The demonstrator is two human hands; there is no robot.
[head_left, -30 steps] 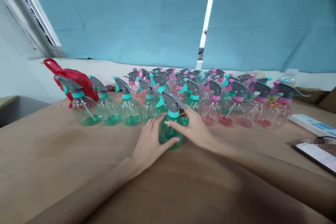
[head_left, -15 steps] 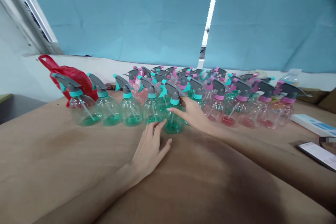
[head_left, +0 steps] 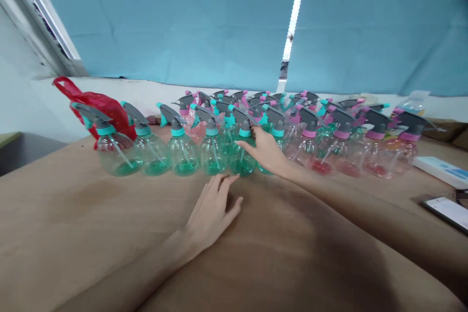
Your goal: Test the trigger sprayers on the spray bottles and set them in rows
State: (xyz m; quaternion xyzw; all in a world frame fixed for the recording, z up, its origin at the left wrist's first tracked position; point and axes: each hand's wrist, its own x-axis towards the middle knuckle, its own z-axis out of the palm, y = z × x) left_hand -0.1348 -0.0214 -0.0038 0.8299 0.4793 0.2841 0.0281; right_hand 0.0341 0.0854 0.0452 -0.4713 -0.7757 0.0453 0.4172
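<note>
Several clear spray bottles with grey triggers stand in rows on the wooden table (head_left: 109,234). Green-tinted bottles with teal collars, such as the leftmost one (head_left: 116,153), make up the left of the front row. Pink-tinted ones, such as the rightmost (head_left: 400,153), stand at the right. My right hand (head_left: 268,152) is at the right side of a green bottle (head_left: 242,162), its thumb in front of the body and its other fingers partly hidden behind the collar. Just in front of the row, my left hand (head_left: 215,212) hovers or rests low with fingers apart, holding nothing.
A red plastic bag (head_left: 106,107) lies behind the bottles at the left. At the right are a white and blue box (head_left: 442,170) and a phone (head_left: 448,212). A blue curtain (head_left: 183,24) hangs behind the table.
The green bottle at my right hand has moved back into line with the front row. My right hand has moved back with it, and my left hand has shifted slightly right.
</note>
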